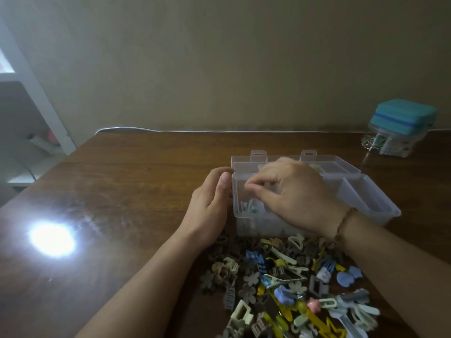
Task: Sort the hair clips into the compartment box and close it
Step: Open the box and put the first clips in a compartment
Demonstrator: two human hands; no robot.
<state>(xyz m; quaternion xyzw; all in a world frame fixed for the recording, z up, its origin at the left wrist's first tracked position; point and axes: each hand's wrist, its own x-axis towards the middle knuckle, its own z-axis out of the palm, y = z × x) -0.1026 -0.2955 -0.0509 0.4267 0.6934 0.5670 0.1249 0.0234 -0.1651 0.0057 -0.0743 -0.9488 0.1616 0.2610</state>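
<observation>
compartment box, lid open, long axis 10-to-4 o'clock; left hand cupped against its 9 o'clock wall; right hand fingertips pinched over it, contents unclear; hair clips heaped at 6 o'clock.

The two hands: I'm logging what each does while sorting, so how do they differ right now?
The left hand rests against the clear box's left outer wall, fingers loosely curled; the right hand reaches over the open top, fingertips pinched above the left compartment. The right wrist wears a thin bracelet; the left is bare. Both are at the box.
</observation>
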